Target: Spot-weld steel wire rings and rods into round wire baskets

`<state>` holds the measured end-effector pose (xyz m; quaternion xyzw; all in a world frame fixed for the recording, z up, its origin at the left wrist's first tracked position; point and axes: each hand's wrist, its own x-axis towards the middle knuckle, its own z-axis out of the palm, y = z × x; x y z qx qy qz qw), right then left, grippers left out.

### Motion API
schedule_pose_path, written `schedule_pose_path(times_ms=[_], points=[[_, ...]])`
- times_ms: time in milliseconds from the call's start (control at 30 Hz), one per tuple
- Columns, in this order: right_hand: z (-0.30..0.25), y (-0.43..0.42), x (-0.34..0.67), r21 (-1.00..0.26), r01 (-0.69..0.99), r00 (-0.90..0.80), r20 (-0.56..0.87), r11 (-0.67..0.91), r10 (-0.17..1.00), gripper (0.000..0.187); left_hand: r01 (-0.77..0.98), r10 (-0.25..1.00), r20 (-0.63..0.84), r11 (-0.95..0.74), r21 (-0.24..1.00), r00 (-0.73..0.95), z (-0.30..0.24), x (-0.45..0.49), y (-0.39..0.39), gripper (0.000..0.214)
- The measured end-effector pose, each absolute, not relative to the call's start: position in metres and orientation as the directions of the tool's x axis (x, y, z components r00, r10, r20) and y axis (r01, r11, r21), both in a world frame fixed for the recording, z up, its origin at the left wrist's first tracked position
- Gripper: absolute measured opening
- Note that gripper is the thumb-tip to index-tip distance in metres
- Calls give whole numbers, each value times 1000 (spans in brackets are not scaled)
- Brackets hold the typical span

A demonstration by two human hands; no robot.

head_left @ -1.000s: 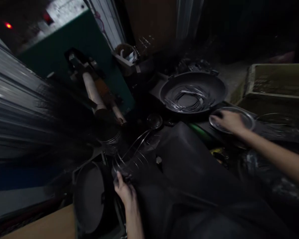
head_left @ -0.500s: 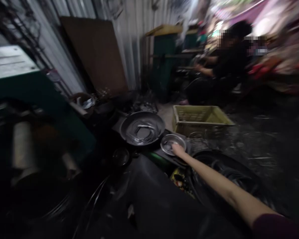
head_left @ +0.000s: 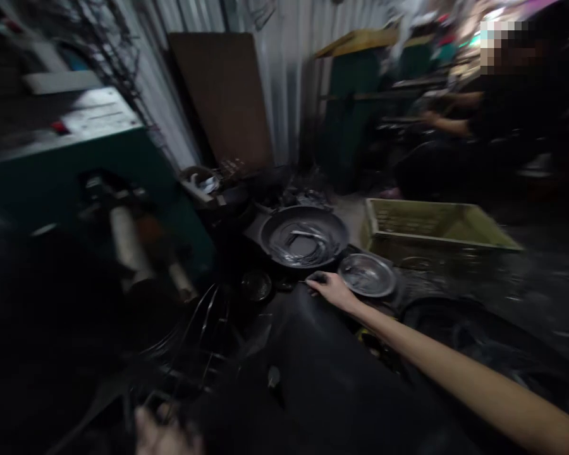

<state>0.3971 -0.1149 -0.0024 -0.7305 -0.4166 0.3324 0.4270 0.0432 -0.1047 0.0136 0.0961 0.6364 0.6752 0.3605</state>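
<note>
Two of your hands show in the lower half of the frame. Your right hand [head_left: 330, 292] comes in from the lower right on a bare forearm, its fingers curled and drawn together just above the edge of a black cloth [head_left: 303, 385]. A thin sliver seems to poke from the fingertips, but you cannot tell whether it is gripped. A shallow steel dish [head_left: 367, 275] lies just to the right of that hand, very near it, and a black wok [head_left: 303, 235] holding bright metal strips [head_left: 303, 248] sits up and to its left. Your left hand [head_left: 164, 433] is a blur at the bottom edge, so its grip cannot be told; thin wire loops [head_left: 201, 328] rise in long arcs above it, towards the wok. Your right hand is the nearer to dish and wok, your left to the wire. Beyond the dish stands a yellow-green plastic crate [head_left: 436, 222], and a co-worker [head_left: 507, 107] sits well apart at the upper right.
</note>
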Motion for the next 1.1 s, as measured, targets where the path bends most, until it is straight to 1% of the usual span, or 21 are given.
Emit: schedule_pose_path(times_ms=[67, 133, 167, 233, 300, 400, 467, 533, 633, 833, 967, 1100], points=[[4, -110, 361, -946, 224, 341, -147, -233, 929, 25, -308, 562, -284, 54, 950, -777, 14, 42, -108, 22], [11, -102, 326, -971, 97, 269, -185, -218, 945, 34, -263, 581, -231, 29, 964, -781, 10, 41, -107, 31], [14, -97, 310, -972, 38, 243, -214, -230, 946, 37, -275, 585, -224, 2, 962, -779, 7, 39, -105, 35], [20, -82, 279, -961, -40, 203, -276, -273, 940, 36, -307, 619, -216, -43, 951, -755, 1, 35, -101, 36], [26, -68, 248, -945, -102, 177, -324, -310, 929, 29, -336, 645, -204, -87, 938, -736, -3, 31, -100, 37], [31, -53, 211, -919, -241, 170, -357, -313, 918, 22, -362, 669, -191, -125, 924, -719, -8, 25, -103, 41], [34, -48, 194, -884, -352, 151, -377, -307, 914, 22, -364, 673, -191, -125, 923, -715, -12, 21, -105, 43], [36, -46, 184, -849, -426, 115, -395, -314, 911, 24, -354, 673, -187, -118, 928, -715, -17, 16, -105, 42], [41, -47, 177, -813, -471, 81, -427, -343, 900, 24, -328, 668, -173, -112, 938, -724, -21, 9, -102, 44], [52, -49, 170, -690, -592, 66, -555, -415, 829, 19, -277, 663, -136, -113, 954, -736, -19, 3, -94, 51], [53, -48, 168, -682, -614, 65, -545, -397, 836, 21, -273, 669, -123, -123, 954, -733, -20, 3, -91, 52], [56, -47, 168, -690, -607, 75, -543, -394, 836, 12, -265, 680, -113, -124, 956, -725, -20, 3, -88, 51]])
